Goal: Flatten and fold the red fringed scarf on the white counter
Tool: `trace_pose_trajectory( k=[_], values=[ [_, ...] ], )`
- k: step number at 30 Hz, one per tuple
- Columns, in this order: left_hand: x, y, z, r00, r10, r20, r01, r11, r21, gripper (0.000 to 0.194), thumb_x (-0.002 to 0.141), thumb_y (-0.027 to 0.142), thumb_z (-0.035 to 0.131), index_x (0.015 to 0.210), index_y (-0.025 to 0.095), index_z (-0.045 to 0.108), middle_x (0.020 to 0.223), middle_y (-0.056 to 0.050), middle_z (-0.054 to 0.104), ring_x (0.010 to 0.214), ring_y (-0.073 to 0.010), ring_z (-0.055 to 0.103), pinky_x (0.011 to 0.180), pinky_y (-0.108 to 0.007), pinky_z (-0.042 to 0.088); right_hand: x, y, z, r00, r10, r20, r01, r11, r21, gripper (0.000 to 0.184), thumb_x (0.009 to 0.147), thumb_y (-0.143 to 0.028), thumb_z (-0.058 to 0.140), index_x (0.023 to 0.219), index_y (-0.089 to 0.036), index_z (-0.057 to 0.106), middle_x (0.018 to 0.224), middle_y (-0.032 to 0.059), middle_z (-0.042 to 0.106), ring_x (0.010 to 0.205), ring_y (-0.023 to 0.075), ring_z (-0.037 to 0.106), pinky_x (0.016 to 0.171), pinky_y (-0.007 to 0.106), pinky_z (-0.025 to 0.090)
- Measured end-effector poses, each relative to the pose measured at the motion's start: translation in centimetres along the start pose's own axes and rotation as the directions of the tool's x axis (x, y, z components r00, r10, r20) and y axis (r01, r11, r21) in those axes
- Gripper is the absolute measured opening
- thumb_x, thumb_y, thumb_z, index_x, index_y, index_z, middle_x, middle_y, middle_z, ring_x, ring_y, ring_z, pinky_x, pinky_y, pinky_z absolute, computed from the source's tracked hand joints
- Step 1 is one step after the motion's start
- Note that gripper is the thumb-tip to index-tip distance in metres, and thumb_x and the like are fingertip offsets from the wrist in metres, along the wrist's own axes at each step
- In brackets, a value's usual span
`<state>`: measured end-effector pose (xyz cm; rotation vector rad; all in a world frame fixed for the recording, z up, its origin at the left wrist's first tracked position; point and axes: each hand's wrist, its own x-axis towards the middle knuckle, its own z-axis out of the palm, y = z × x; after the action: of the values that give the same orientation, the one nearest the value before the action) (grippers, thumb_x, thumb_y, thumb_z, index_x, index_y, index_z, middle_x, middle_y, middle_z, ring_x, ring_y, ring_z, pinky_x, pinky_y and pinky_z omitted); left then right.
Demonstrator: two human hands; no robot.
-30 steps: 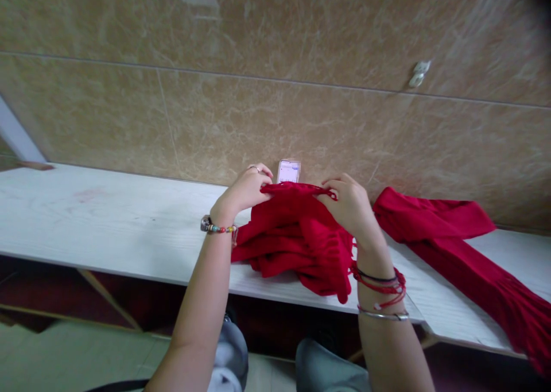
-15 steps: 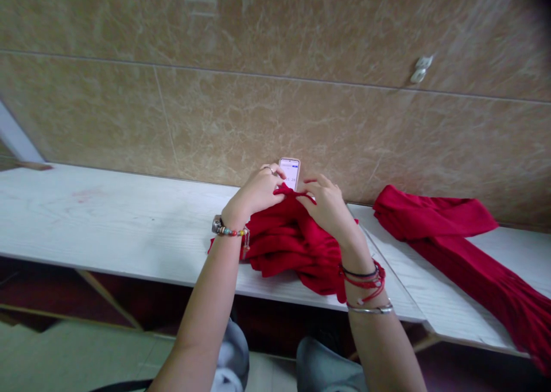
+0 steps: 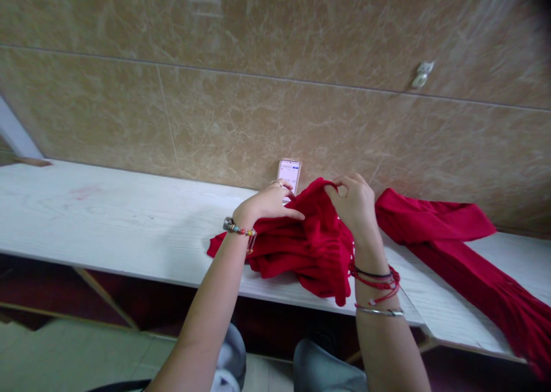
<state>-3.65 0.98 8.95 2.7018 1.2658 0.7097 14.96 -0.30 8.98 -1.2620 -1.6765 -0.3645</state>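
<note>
A crumpled red scarf (image 3: pixel 297 248) lies bunched on the white shelf top in front of me, its fringe near the front edge. My right hand (image 3: pixel 355 202) pinches its upper edge between thumb and fingers and holds that part raised. On the scarf's left side, my left hand (image 3: pixel 275 201) has thumb and fingers apart, the thumb lying against the cloth. Just behind the left fingers a phone (image 3: pixel 289 173) with a lit screen leans on the wall, its lower part covered by the fingers.
A second red scarf (image 3: pixel 434 217), folded over with its fringe toward the front, lies to the right on the white shelf top (image 3: pixel 107 220). A marbled tile wall (image 3: pixel 224 122) rises behind, with a small white cat-shaped piece (image 3: pixel 423 74) fixed on it. Dark open compartments sit below.
My right hand has moved right, pulling the scarf's upper edge along and up. My left hand has let go of the edge and its fingers have spread.
</note>
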Motion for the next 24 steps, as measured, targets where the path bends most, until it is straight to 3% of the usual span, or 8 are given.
trace_pose_trajectory(
  k=[4,8,13,15,18,24],
  values=[
    [0.3,-0.6,0.4,0.993,-0.010,-0.118,0.024,0.993,0.113,0.015,0.075,0.021,0.058,0.083,0.013,0.068,0.108,-0.010,0.056,0.100,-0.0205,0.053,0.093,-0.031,0.039,0.1,1.1,0.0,1.000,0.023,0.005,-0.023,1.000,-0.009,0.014,0.074,-0.028,0.051,0.066,-0.022,0.061,0.075,0.0065,0.059,0.077,0.0227,0.055,0.075,0.038,0.045],
    [-0.1,-1.3,-0.5,0.979,-0.045,-0.199,0.076,0.985,0.152,0.015,0.075,0.016,0.054,0.076,0.014,0.069,0.105,-0.008,0.057,0.097,-0.0183,0.055,0.093,-0.029,0.040,-0.3,2.7,-0.6,0.992,0.095,0.089,-0.088,0.993,-0.080,0.014,0.073,-0.030,0.055,0.077,-0.020,0.063,0.085,0.0100,0.059,0.089,0.0274,0.054,0.078,0.046,0.043],
    [-0.6,-0.1,-1.7,0.971,-0.010,-0.239,0.055,0.981,0.185,0.018,0.075,0.011,0.052,0.075,0.014,0.069,0.108,-0.008,0.056,0.101,-0.0186,0.053,0.096,-0.031,0.038,-1.0,1.4,-0.6,0.944,-0.128,0.305,0.124,0.992,0.033,0.047,0.069,-0.035,0.062,0.114,-0.025,0.054,0.125,0.0132,0.044,0.114,0.0315,0.041,0.086,0.054,0.037],
    [-0.5,0.8,-1.7,0.971,0.029,-0.239,0.020,0.979,0.203,0.017,0.075,0.011,0.052,0.073,0.015,0.069,0.107,-0.007,0.056,0.102,-0.0182,0.052,0.096,-0.031,0.037,-1.1,0.1,-0.2,0.905,-0.202,0.374,0.194,0.979,0.061,0.039,0.071,-0.036,0.061,0.109,-0.027,0.058,0.129,0.0113,0.042,0.119,0.0318,0.036,0.089,0.057,0.032],
    [-0.5,1.7,-1.6,0.969,0.053,-0.241,0.003,0.974,0.228,0.015,0.074,0.012,0.055,0.072,0.015,0.069,0.105,-0.006,0.057,0.102,-0.0179,0.052,0.097,-0.030,0.037,-1.1,-1.4,0.5,0.876,-0.222,0.428,0.230,0.973,0.035,0.018,0.077,-0.031,0.055,0.090,-0.025,0.065,0.123,0.0089,0.049,0.117,0.0306,0.038,0.091,0.062,0.025],
    [-0.5,1.4,-1.7,0.969,0.031,-0.244,0.027,0.972,0.234,0.017,0.077,0.013,0.052,0.071,0.015,0.068,0.103,-0.006,0.058,0.098,-0.0175,0.054,0.094,-0.030,0.040,-1.5,-2.6,1.0,0.929,-0.191,0.315,0.229,0.970,-0.086,0.020,0.077,-0.030,0.054,0.090,-0.020,0.064,0.118,0.0118,0.053,0.114,0.0308,0.040,0.091,0.062,0.025]
  ],
)
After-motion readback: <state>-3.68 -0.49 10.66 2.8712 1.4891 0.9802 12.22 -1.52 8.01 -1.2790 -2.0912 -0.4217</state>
